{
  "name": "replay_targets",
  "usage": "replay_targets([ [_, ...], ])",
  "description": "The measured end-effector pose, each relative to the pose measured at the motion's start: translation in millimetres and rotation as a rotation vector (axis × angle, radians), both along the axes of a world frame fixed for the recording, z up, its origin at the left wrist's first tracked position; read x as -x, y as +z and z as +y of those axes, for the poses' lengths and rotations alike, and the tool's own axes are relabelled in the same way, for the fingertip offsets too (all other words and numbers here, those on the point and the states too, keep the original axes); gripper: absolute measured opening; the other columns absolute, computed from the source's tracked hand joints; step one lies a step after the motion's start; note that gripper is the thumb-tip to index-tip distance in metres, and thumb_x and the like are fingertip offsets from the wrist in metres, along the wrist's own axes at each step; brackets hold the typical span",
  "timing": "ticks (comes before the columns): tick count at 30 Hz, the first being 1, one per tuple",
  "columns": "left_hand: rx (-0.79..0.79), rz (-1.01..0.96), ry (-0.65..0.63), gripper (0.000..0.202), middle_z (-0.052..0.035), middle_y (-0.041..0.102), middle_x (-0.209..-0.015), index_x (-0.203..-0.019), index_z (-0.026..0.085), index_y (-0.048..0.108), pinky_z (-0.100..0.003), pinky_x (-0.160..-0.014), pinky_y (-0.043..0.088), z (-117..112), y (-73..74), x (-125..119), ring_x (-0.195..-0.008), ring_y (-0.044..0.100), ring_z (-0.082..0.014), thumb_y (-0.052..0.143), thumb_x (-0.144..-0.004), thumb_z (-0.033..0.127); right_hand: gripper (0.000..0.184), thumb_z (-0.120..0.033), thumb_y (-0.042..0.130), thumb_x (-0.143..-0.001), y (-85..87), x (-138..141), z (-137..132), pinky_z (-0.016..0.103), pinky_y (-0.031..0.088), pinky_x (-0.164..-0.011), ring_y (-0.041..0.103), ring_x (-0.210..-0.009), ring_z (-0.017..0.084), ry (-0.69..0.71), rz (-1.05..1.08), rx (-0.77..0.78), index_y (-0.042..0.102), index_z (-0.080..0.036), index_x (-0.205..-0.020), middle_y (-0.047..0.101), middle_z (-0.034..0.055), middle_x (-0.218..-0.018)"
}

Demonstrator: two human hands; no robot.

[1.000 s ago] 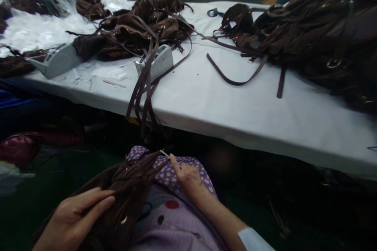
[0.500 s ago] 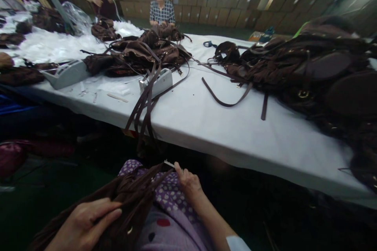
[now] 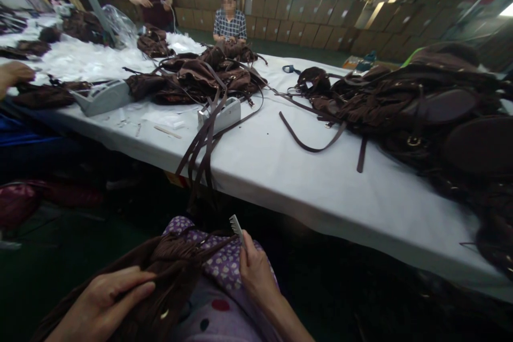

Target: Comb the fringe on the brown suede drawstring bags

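A brown fringed suede bag (image 3: 172,272) lies across my lap, over purple dotted fabric. My left hand (image 3: 105,302) rests on the bag with fingers stretched flat along its fringe. My right hand (image 3: 254,272) is closed round a small white comb (image 3: 235,225), whose teeth stick up above my fingers at the end of the fringe.
The white table (image 3: 288,171) carries piles of brown bags (image 3: 420,112), another heap (image 3: 200,77), loose straps (image 3: 202,144) hanging over its edge and two grey tape dispensers (image 3: 104,97). Two people stand and sit at the far side. Another person's hand (image 3: 14,75) shows at left.
The view has tilted up, showing more of the room. My right hand has turned and raised the comb so its teeth show. My left hand stays on the bag.
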State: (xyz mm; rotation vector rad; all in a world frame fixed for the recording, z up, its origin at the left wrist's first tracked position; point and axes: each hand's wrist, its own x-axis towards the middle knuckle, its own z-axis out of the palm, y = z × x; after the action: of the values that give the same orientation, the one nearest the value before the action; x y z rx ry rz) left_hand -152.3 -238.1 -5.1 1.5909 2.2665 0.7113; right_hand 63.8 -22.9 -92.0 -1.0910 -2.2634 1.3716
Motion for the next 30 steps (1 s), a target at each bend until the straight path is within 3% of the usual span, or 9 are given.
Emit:
replay_targets([
  [5,0.118,-0.173,0.172,0.022,0.0074,0.075,-0.093,-0.090,0.036,0.075,-0.013,-0.078,0.052,-11.9,-4.6,3.7,-0.089,0.070,-0.0150,0.062,-0.079,0.050,0.043,-0.033,0.033,-0.088,-2.0,-6.4,15.1,0.022,0.036,-0.039,0.046,-0.036,0.012,-0.238,0.200,0.602,0.040,-0.012,-0.124,0.054,-0.0047,-0.056],
  [7,0.170,-0.226,0.238,0.025,0.0070,0.074,-0.098,-0.092,0.036,0.074,-0.015,-0.083,0.051,-16.3,-7.1,5.9,-0.094,0.068,-0.0155,0.062,-0.078,0.052,0.039,-0.033,0.037,-0.087,2.9,-7.9,14.7,0.022,0.039,-0.042,0.050,-0.041,0.012,-0.306,0.262,0.625,0.038,-0.013,-0.121,0.057,-0.0031,-0.062],
  [10,0.187,-0.285,0.294,0.030,0.0049,0.074,-0.098,-0.091,0.034,0.075,-0.019,-0.086,0.051,-16.3,-7.2,6.3,-0.095,0.068,-0.0172,0.061,-0.076,0.056,0.033,-0.031,0.037,-0.090,15.4,-0.8,-9.1,0.022,0.042,-0.048,0.055,-0.048,0.013,-0.181,0.227,0.372,0.041,-0.017,-0.120,0.061,-0.0018,-0.067],
  [13,0.157,-0.280,0.314,0.032,0.0030,0.075,-0.094,-0.087,0.032,0.076,-0.022,-0.085,0.052,-12.2,-4.5,4.2,-0.094,0.069,-0.0189,0.063,-0.073,0.058,0.036,-0.024,0.035,-0.092,22.7,19.4,-48.4,0.022,0.044,-0.054,0.061,-0.059,0.014,0.139,0.144,0.018,0.041,-0.020,-0.127,0.066,0.0004,-0.075],
  [17,0.145,-0.245,0.313,0.029,0.0042,0.075,-0.095,-0.088,0.035,0.076,-0.024,-0.085,0.052,-18.5,-6.9,5.2,-0.094,0.069,-0.0191,0.063,-0.073,0.057,0.060,-0.013,0.052,-0.081,4.3,43.9,-66.8,0.027,0.049,-0.060,0.067,-0.072,0.020,0.522,-0.197,-0.366,0.033,-0.021,-0.138,0.069,0.0061,-0.091],
  [20,0.164,-0.237,0.329,0.027,0.0049,0.074,-0.098,-0.092,0.035,0.075,-0.027,-0.088,0.052,-30.9,-14.6,8.3,-0.096,0.068,-0.0197,0.062,-0.076,0.054,0.062,-0.003,0.048,-0.080,-20.6,43.9,-42.1,0.032,0.051,-0.058,0.067,-0.070,0.024,0.448,-0.493,-0.498,0.034,-0.017,-0.139,0.067,0.0104,-0.086],
  [23,0.169,-0.228,0.308,0.028,0.0038,0.074,-0.101,-0.095,0.034,0.074,-0.029,-0.088,0.053,-33.9,-20.2,8.8,-0.097,0.068,-0.0208,0.061,-0.079,0.051,0.064,0.000,0.046,-0.082,-34.5,36.4,-20.0,0.027,0.050,-0.054,0.065,-0.065,0.019,0.321,-0.561,-0.574,0.031,-0.019,-0.142,0.064,0.0063,-0.080],
  [27,0.142,-0.141,0.217,0.025,0.0049,0.074,-0.097,-0.095,0.034,0.074,-0.024,-0.085,0.054,-19.4,-19.3,5.6,-0.093,0.069,-0.0189,0.061,-0.080,0.049,0.061,-0.005,0.046,-0.085,-31.0,39.9,-26.7,0.027,0.052,-0.059,0.065,-0.069,0.019,0.370,-0.413,-0.660,0.030,-0.019,-0.142,0.063,0.0057,-0.082],
  [30,0.064,-0.021,0.084,0.023,0.0056,0.075,-0.094,-0.095,0.036,0.074,-0.021,-0.080,0.055,-14.8,-17.7,3.0,-0.090,0.070,-0.0184,0.061,-0.080,0.049,0.054,-0.010,0.047,-0.087,-27.4,36.8,-12.0,0.029,0.052,-0.066,0.067,-0.078,0.020,0.384,-0.513,-0.531,0.038,-0.024,-0.138,0.066,0.0082,-0.089],
])
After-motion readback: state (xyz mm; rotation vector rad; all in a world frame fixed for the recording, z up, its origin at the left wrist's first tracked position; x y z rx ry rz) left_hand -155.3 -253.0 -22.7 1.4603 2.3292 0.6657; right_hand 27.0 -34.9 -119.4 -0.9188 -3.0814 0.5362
